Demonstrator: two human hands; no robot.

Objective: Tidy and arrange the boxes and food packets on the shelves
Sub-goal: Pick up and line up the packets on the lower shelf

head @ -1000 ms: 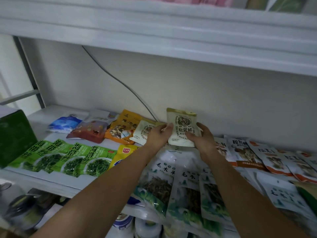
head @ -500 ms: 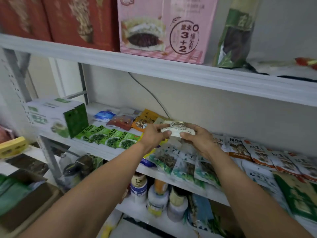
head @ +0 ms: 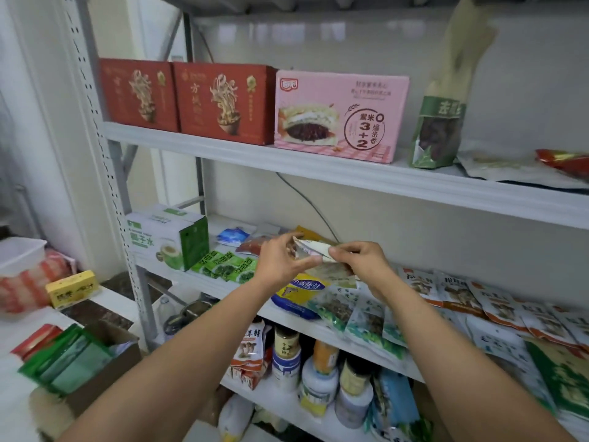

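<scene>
Both hands hold one small cream food packet [head: 310, 249] in the air above the middle shelf [head: 223, 288]. My left hand [head: 282, 261] grips its left end and my right hand [head: 360, 260] pinches its right edge. The packet lies nearly flat, tilted edge-on to the camera. Below it on the shelf lie a yellow and blue packet [head: 299, 290], clear mushroom packets [head: 360, 314], green seaweed packets [head: 228, 264] and white and orange packets [head: 455, 293]. On the upper shelf stand two red boxes [head: 191, 100] and a pink box [head: 341, 114].
A green and white carton [head: 165, 239] stands at the middle shelf's left end. A tall green bag [head: 441, 129] stands right of the pink box. Jars and bottles [head: 318, 371] fill the lower shelf. A cardboard box with green packets [head: 79, 358] sits at the left on a counter.
The view has pulled back and risen, showing the upper shelf. The packet, upright against the wall before, has been lifted off the shelf and tipped nearly flat between both hands.
</scene>
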